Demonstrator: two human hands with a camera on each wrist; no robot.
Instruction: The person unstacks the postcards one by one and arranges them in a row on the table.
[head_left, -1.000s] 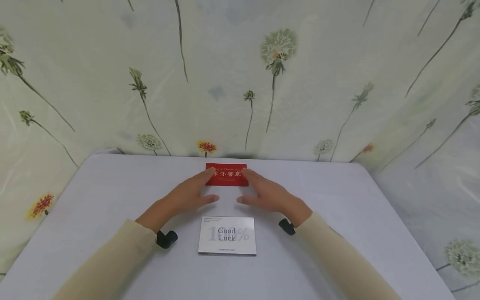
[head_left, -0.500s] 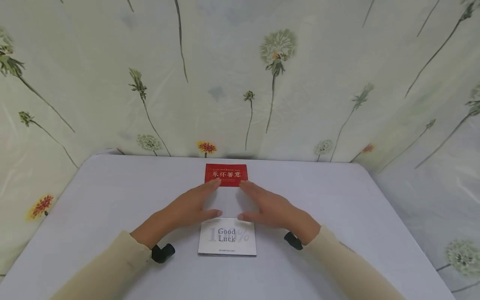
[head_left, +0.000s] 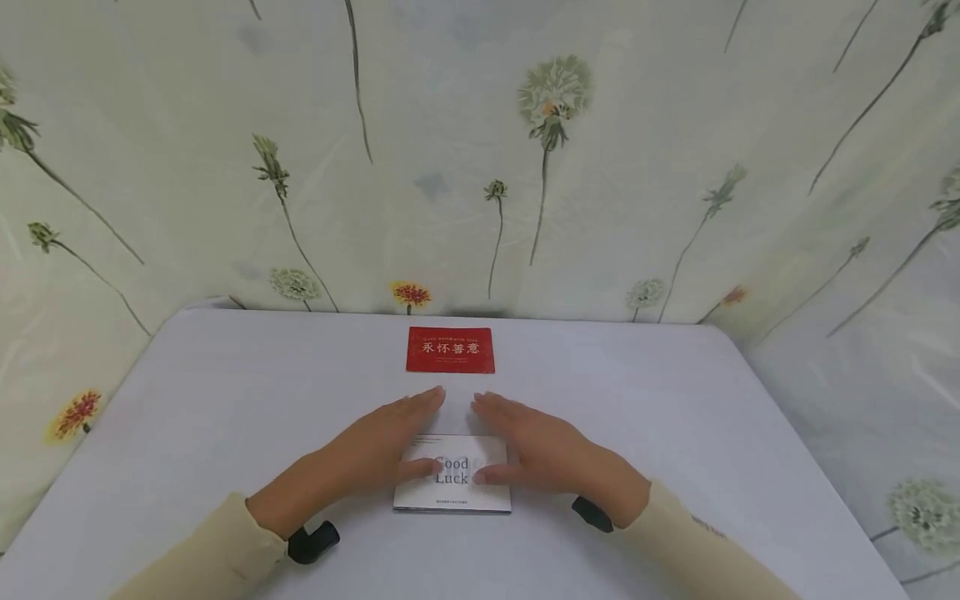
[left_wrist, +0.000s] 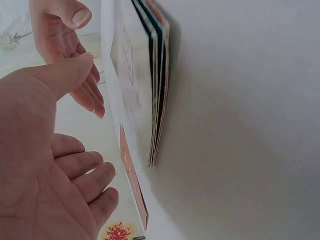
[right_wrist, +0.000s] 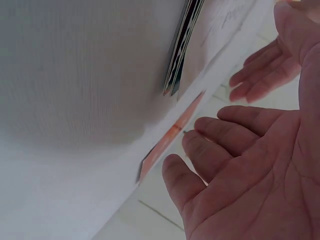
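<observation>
Stack (head_left: 453,493), lower centre, lies long axis left-right, "Good Luck" upright, well inside table (head_left: 637,383) side edges, beneath left hand (head_left: 377,446) and right hand (head_left: 550,454), fingers extended, holding nothing.

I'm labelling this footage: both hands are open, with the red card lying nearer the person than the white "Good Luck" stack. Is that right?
Not quite: the head view shows the red card lying farther away than the white "Good Luck" stack, not nearer. The left hand and right hand are indeed open.
</observation>
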